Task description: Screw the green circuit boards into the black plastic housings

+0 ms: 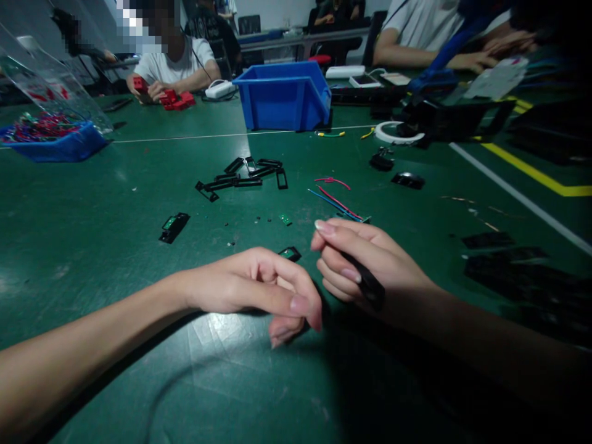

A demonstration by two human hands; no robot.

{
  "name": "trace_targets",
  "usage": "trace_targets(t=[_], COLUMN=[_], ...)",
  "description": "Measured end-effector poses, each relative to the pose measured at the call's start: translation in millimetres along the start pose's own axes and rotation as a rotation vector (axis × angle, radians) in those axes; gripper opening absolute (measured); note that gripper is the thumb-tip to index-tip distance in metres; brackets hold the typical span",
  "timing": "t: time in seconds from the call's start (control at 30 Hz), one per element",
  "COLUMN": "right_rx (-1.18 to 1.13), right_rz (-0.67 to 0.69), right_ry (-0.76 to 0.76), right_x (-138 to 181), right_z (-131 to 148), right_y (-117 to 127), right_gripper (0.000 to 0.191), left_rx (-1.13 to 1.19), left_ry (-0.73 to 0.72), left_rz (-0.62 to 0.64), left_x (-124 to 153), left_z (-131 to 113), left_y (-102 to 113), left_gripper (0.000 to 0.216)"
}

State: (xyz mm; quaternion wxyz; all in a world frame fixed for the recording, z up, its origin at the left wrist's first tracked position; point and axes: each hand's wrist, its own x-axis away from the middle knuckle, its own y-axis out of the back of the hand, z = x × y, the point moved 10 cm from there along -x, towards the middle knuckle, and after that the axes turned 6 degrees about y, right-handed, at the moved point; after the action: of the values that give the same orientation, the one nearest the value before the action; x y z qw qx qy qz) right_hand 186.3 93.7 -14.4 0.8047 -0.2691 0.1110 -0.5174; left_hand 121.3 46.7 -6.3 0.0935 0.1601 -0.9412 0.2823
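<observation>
My left hand [259, 288] rests on the green table [139, 246], fingers curled in a loose pinch; whether anything is in it is hidden. Just behind its knuckles a small black part with a green board [290, 253] lies on the table. My right hand [365, 265] is closed round a slim black tool [367, 285] that slants down between its fingers. Red and blue wires [335, 200] lie just beyond the right hand. A black holder with a green board [173, 226] sits to the left.
Several black plastic frames [245, 176] lie mid-table. A blue bin [284, 95] stands behind them, and a blue tray of coloured wires [50, 135] at far left. Black parts [504, 259] lie at right. Other people sit across the table, one handling red blocks [176, 98].
</observation>
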Motion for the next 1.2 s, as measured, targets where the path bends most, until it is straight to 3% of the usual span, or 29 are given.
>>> trace_targets(t=[0.07, 0.23, 0.3, 0.37, 0.47, 0.53, 0.63, 0.7, 0.77, 0.87, 0.97, 1.1, 1.2], right_rx=[-0.004, 0.007, 0.004, -0.015, -0.046, -0.05, -0.06, -0.068, -0.067, -0.056, -0.021, 0.001, 0.001], right_rz=[-0.02, -0.009, -0.003, -0.008, -0.024, -0.042, -0.067, -0.096, -0.133, -0.161, -0.166, -0.184, -0.176], right_ry=[-0.019, -0.01, 0.01, 0.018, 0.017, 0.037, 0.079, 0.098, 0.103, 0.096, 0.09, 0.106, 0.118], right_x=[-1, 0, -1, -2, -5, -6, -7, -8, -8, -8, -8, -8, -8], right_z=[-1, -2, -1, -1, -2, -1, 2, 3, 3, 1, 1, 2, 3], right_y=[2, 3, 3, 5, 9, 12, 14, 17, 19, 21, 21, 23, 21], right_gripper=[0.005, 0.011, 0.02, 0.025, 0.028, 0.026, 0.022, 0.02, 0.02, 0.024, 0.026, 0.03, 0.03], left_rx=[0.007, -0.085, -0.122, -0.094, -0.045, -0.058, -0.347, -0.721, -1.092, -1.498, -1.693, -1.754, -1.656], left_ry=[0.028, 0.024, 0.056, 0.087, 0.002, -0.172, -0.495, -0.62, -0.643, -0.563, -0.446, -0.306, -0.327], left_rz=[0.003, -0.049, -0.071, -0.066, -0.116, -0.306, -0.776, -1.033, -1.124, -1.06, -0.997, -0.936, -0.916], left_x=[-1, 0, 1, 2, 3, 9, 42, 63, 66, 51, 40, 31, 31], left_z=[3, 2, 5, 7, 0, -17, -49, -66, -72, -66, -57, -49, -49], left_y=[-5, -10, -9, -9, 0, 20, 50, 46, 33, 20, 21, 29, 31], left_gripper=[0.031, 0.053, 0.041, 0.013, 0.01, 0.03, 0.05, 0.048, 0.037, 0.03, 0.039, 0.032, 0.022])
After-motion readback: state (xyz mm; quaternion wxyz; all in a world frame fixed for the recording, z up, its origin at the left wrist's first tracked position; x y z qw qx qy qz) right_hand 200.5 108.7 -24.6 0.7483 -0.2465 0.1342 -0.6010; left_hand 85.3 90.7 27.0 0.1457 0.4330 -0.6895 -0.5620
